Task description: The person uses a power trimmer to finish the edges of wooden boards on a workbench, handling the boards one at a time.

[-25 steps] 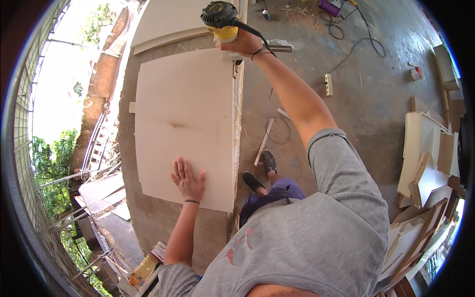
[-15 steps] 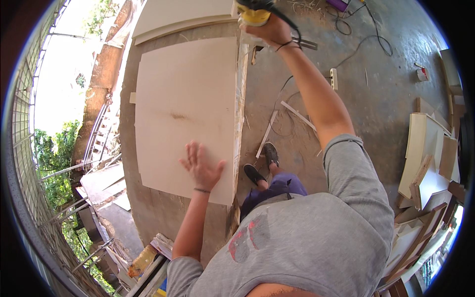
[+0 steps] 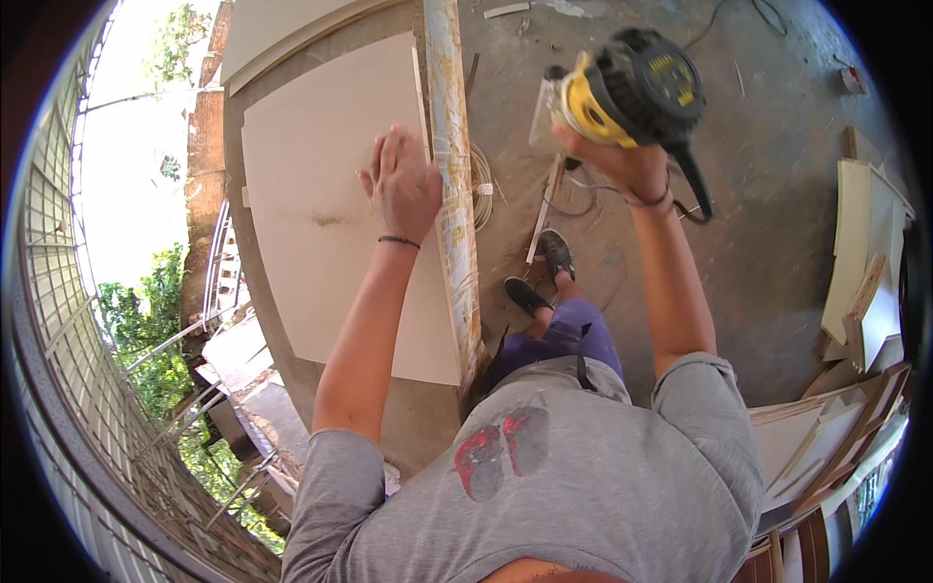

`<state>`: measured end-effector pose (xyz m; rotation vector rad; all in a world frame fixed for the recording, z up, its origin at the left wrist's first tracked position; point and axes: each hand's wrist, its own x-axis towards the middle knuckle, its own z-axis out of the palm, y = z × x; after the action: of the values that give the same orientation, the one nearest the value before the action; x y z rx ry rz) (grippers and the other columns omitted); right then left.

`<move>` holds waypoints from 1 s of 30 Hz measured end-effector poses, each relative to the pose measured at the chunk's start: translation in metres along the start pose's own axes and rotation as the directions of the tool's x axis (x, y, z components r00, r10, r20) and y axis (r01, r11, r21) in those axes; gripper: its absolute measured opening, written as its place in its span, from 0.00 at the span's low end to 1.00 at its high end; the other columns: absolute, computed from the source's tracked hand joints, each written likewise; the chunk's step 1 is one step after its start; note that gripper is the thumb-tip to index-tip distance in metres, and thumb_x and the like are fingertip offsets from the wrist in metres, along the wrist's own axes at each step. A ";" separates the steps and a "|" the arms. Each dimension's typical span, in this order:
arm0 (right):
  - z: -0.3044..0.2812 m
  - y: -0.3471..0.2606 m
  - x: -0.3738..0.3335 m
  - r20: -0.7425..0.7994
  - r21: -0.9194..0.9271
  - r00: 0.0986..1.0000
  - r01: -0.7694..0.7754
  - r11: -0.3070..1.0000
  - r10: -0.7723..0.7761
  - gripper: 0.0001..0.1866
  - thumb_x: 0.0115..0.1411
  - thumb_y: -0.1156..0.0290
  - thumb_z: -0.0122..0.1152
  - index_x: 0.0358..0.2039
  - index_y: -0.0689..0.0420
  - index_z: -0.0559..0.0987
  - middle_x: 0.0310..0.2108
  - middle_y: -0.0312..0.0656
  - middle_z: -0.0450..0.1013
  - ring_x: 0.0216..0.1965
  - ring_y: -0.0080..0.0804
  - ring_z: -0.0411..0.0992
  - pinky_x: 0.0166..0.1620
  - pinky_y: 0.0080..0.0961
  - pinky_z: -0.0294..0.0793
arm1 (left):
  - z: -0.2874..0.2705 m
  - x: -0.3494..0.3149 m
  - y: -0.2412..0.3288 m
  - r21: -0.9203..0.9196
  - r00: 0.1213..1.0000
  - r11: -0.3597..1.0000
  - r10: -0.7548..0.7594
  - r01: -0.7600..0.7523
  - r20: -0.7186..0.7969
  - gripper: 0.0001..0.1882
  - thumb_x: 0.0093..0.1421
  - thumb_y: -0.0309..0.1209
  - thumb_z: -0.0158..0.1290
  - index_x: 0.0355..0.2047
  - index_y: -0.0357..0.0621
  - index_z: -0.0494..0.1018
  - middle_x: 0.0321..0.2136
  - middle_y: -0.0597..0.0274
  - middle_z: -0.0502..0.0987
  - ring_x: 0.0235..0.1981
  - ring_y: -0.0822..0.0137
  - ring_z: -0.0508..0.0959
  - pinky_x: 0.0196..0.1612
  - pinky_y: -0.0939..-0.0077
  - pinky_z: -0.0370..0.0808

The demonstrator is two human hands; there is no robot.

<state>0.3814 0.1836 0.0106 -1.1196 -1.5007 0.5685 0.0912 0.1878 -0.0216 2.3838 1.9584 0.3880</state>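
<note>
A large pale board (image 3: 311, 277) lies flat on the workbench, with a brownish smudge of dust near its middle. Against its right edge rests my left hand (image 3: 406, 189), palm down and fingers stretched out. Off to the right, above the floor, my right hand (image 3: 632, 167) grips a yellow-and-black router (image 3: 646, 87) by its yellow body. The tool is tilted, its base facing left toward the bench, and a black cord trails from its far end past my wrist. My fingertips on that side are partly hidden.
The bench's right edge (image 3: 452, 185) is rough and stained, and a coil of cable (image 3: 480, 189) hangs beside it. Another pale board (image 3: 282, 44) lies beyond. Wood strips (image 3: 540, 219) lie on the floor near my feet. Boards (image 3: 855, 262) lean at the far right.
The router has come nearer in my right hand, from the far end of the bench to over the floor at the right. My left hand has slid farther up the board's right side.
</note>
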 end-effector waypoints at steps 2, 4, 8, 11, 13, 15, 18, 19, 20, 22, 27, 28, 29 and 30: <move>-0.007 -0.003 -0.026 -0.001 0.023 0.995 -0.100 0.995 0.100 0.18 0.42 0.71 0.74 0.36 0.59 0.80 0.32 0.35 0.78 0.33 0.22 0.76 0.40 0.22 0.77 | 0.003 0.012 -0.001 -0.067 0.996 0.997 0.033 -0.039 -0.087 0.21 0.52 0.34 0.56 0.47 0.43 0.75 0.54 0.56 0.70 0.57 0.54 0.67 0.59 0.52 0.60; -0.013 -0.008 -0.045 -0.021 -0.001 0.976 -0.218 0.976 0.218 0.19 0.41 0.73 0.74 0.36 0.59 0.79 0.33 0.35 0.78 0.34 0.22 0.76 0.40 0.23 0.77 | 0.006 0.017 0.000 -0.043 0.989 0.996 0.066 -0.072 -0.134 0.17 0.51 0.32 0.56 0.43 0.42 0.76 0.50 0.56 0.73 0.53 0.54 0.69 0.57 0.59 0.63; -0.016 -0.015 -0.062 -0.065 -0.027 0.969 -0.239 0.971 0.237 0.20 0.41 0.74 0.74 0.37 0.60 0.79 0.35 0.36 0.77 0.34 0.23 0.76 0.40 0.23 0.77 | 0.007 0.020 -0.001 -0.051 0.983 0.994 0.082 -0.091 -0.163 0.15 0.51 0.30 0.56 0.40 0.41 0.77 0.48 0.56 0.74 0.51 0.54 0.71 0.56 0.61 0.65; -0.014 -0.014 -0.061 -0.013 -0.014 0.973 -0.232 0.973 0.231 0.19 0.42 0.74 0.74 0.37 0.60 0.79 0.34 0.36 0.77 0.34 0.24 0.75 0.40 0.23 0.76 | 0.001 0.018 0.002 -0.126 0.998 0.992 0.005 -0.012 -0.059 0.18 0.52 0.30 0.55 0.44 0.41 0.76 0.52 0.55 0.72 0.55 0.53 0.68 0.60 0.57 0.60; -0.006 -0.011 -0.054 0.067 0.049 0.966 -0.254 0.966 0.251 0.18 0.44 0.74 0.73 0.38 0.60 0.79 0.34 0.36 0.78 0.34 0.24 0.76 0.40 0.23 0.76 | 0.001 -0.005 -0.002 -0.127 1.000 0.992 0.020 -0.022 -0.014 0.23 0.53 0.31 0.54 0.50 0.42 0.72 0.57 0.54 0.68 0.60 0.52 0.63 0.63 0.54 0.53; 0.004 -0.002 -0.040 0.106 0.023 0.975 -0.201 0.979 0.197 0.17 0.45 0.70 0.72 0.37 0.58 0.80 0.33 0.36 0.78 0.33 0.25 0.76 0.39 0.22 0.76 | -0.005 -0.038 0.002 -0.144 0.997 0.990 0.016 -0.005 0.073 0.29 0.53 0.32 0.52 0.57 0.43 0.66 0.62 0.53 0.61 0.65 0.52 0.56 0.66 0.52 0.43; 0.026 0.006 -0.002 0.179 -0.062 0.978 -0.097 0.993 0.107 0.21 0.43 0.61 0.74 0.37 0.54 0.81 0.34 0.40 0.79 0.35 0.30 0.78 0.39 0.25 0.77 | -0.028 -0.103 0.007 -0.172 0.987 0.984 -0.028 0.055 0.158 0.35 0.53 0.34 0.52 0.62 0.44 0.60 0.65 0.53 0.54 0.68 0.53 0.49 0.67 0.52 0.35; 0.037 0.014 0.012 0.191 -0.067 0.978 -0.077 0.995 0.088 0.21 0.42 0.60 0.74 0.37 0.54 0.81 0.34 0.40 0.79 0.36 0.31 0.78 0.40 0.27 0.77 | -0.033 -0.120 0.010 -0.174 0.983 0.981 -0.052 0.082 0.175 0.35 0.52 0.33 0.53 0.62 0.44 0.60 0.65 0.52 0.54 0.68 0.53 0.49 0.67 0.52 0.36; 0.050 0.023 0.026 0.206 -0.072 0.976 -0.062 0.995 0.076 0.22 0.42 0.58 0.74 0.38 0.53 0.81 0.34 0.41 0.79 0.36 0.32 0.78 0.40 0.28 0.77 | -0.039 -0.137 0.013 -0.176 0.977 0.978 -0.076 0.112 0.197 0.35 0.52 0.33 0.54 0.62 0.44 0.60 0.65 0.52 0.54 0.68 0.53 0.49 0.67 0.52 0.37; 0.072 0.026 0.051 0.221 -0.081 0.973 -0.042 0.996 0.059 0.24 0.41 0.55 0.73 0.37 0.52 0.81 0.34 0.41 0.79 0.36 0.34 0.78 0.41 0.30 0.77 | -0.049 -0.163 0.018 -0.183 0.965 0.968 -0.129 0.173 0.228 0.36 0.52 0.32 0.55 0.62 0.44 0.60 0.66 0.51 0.54 0.68 0.53 0.49 0.67 0.52 0.37; 0.120 0.015 0.099 0.212 -0.153 0.976 0.086 0.984 -0.053 0.28 0.44 0.49 0.72 0.40 0.56 0.78 0.37 0.39 0.78 0.38 0.32 0.77 0.42 0.28 0.76 | -0.063 -0.214 0.026 -0.222 0.949 0.932 -0.242 0.285 0.202 0.36 0.50 0.33 0.57 0.61 0.44 0.61 0.66 0.49 0.52 0.68 0.52 0.49 0.67 0.53 0.38; 0.126 0.008 0.103 0.251 -0.132 0.968 0.050 0.990 -0.015 0.28 0.43 0.51 0.73 0.40 0.57 0.78 0.37 0.39 0.78 0.39 0.32 0.77 0.42 0.28 0.76 | -0.065 -0.220 0.025 -0.250 0.949 0.924 -0.241 0.289 0.206 0.36 0.51 0.34 0.56 0.61 0.44 0.61 0.66 0.49 0.53 0.68 0.52 0.49 0.67 0.54 0.38; 0.132 0.007 0.103 0.265 -0.108 0.964 0.038 0.993 -0.008 0.28 0.43 0.51 0.74 0.40 0.57 0.78 0.37 0.39 0.78 0.38 0.32 0.77 0.42 0.28 0.76 | -0.067 -0.225 0.023 -0.278 0.949 0.916 -0.236 0.290 0.210 0.35 0.51 0.35 0.56 0.61 0.44 0.61 0.66 0.50 0.53 0.68 0.52 0.50 0.67 0.54 0.37; 0.137 0.007 0.104 0.277 -0.086 0.961 0.026 0.996 -0.001 0.28 0.42 0.52 0.74 0.40 0.57 0.78 0.37 0.39 0.78 0.38 0.32 0.77 0.42 0.28 0.76 | -0.069 -0.229 0.020 -0.307 0.950 0.907 -0.230 0.288 0.213 0.35 0.52 0.36 0.56 0.61 0.44 0.62 0.66 0.50 0.54 0.68 0.52 0.50 0.67 0.54 0.37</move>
<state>0.2629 0.3079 0.0194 -1.1316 -1.7883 0.6760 0.0553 -0.0475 0.0101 1.8559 1.9175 0.4431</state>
